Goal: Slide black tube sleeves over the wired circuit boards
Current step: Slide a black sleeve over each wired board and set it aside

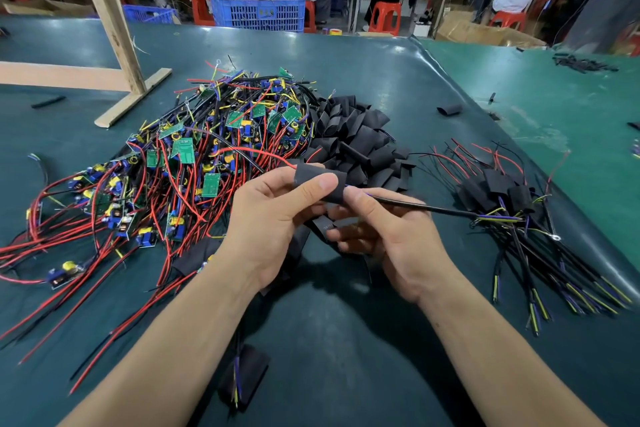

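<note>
- Left hand (273, 215): thumb and fingers curled round a black tube sleeve (320, 184), pinching it flat-side up above the table's near middle.
- Right hand (391, 236): thumb and forefinger pinch the black cable (415, 205) where it leaves the sleeve's right end; the lower fingers are curled round spare black sleeves beneath.
- Item in hand: red wire (263, 153) leaves the sleeve's left end, the cable its right; the board itself is hidden, judged to be inside the sleeve or nearly so.
- Spare sleeve under right hand: faint pale printing on it, too small to read.
- Sleeved units, done: small heap (498, 191) to the right, touching the cable's far end; cable ends trail toward the near edge.
- One more sleeved piece (244, 374) lies between the forearms.
- Empty sleeves, stock: black pile (356, 135) just behind the hands.
- Bare wired circuit boards, to do: large tangle (180, 163) at left, green boards, red and black leads.
- Progress, judged: early; unsleeved heap far outweighs finished heap.
- Table (346, 55): dark green mat; stray sleeve (449, 110) lies apart at right.
- Blue crate (258, 9) beyond the table: yellow marks on its face, unreadable.
- No brand legible anywhere.
</note>
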Available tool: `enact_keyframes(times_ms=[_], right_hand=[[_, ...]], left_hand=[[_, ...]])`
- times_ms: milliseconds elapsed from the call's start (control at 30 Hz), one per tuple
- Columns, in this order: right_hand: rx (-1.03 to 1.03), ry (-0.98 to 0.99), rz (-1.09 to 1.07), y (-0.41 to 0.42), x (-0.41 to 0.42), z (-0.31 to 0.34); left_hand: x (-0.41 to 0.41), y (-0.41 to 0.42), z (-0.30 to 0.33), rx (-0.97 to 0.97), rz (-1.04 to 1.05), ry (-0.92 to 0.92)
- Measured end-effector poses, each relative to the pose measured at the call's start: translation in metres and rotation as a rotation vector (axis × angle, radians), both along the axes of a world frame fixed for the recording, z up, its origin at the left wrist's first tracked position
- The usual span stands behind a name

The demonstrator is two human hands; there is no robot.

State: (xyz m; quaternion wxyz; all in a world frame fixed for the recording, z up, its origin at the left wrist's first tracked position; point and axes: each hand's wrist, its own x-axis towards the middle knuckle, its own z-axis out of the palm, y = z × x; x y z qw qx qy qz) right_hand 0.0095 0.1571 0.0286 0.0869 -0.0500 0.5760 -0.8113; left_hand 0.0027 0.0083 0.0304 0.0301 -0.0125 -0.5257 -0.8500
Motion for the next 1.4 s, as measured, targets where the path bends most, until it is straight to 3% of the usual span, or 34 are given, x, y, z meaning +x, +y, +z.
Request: enact_keyframes(times_ms=[267, 367, 500, 633, 833, 933, 1000, 1133, 1200, 1300, 1400], right_hand=[[0.113, 0.081, 0.113, 0.011, -0.002, 0.001], [0.084, 0.044, -0.012, 0.01, -0.003, 0.004], [-0.18, -0.074, -0.443, 0.034, -0.021, 0.012], [-0.464, -0.206, -0.735, 0.079, -0.038, 0.01], [-0.892, -0.231, -0.727, 0.098, -0.039, 0.005], [-0.987, -0.256, -0.676, 0.093, -0.034, 0.008], [-0.91, -0.328, -0.659, 0.088, -0.034, 0.01], [-0.601, -0.394, -0.509, 0.073, -0.032, 0.011], [-0.445, -0.375, -0.427, 0.063, -0.029, 0.011], [-0.177, -0.303, -0.346, 0.052, -0.025, 0.008], [0.016, -0.233, -0.3, 0.048, -0.022, 0.005]], left_hand=[[0.001, -0.007, 0.002, -0.137, -0.058, -0.027], [0.002, -0.003, 0.005, -0.103, -0.084, -0.036], [-0.003, -0.009, 0.009, -0.084, 0.048, -0.113], [-0.005, -0.016, 0.006, -0.236, 0.169, -0.072], [-0.006, -0.018, 0.004, -0.254, 0.199, -0.052], [-0.006, -0.017, 0.003, -0.25, 0.189, -0.037], [-0.006, -0.018, -0.001, -0.388, 0.244, 0.015], [-0.007, -0.027, -0.009, -1.169, 0.513, 0.301], [-0.008, -0.032, -0.016, -1.453, 0.565, 0.275], [-0.011, -0.038, -0.022, -1.627, 0.408, 0.044], [-0.014, -0.043, -0.024, -1.573, 0.385, 0.038]])
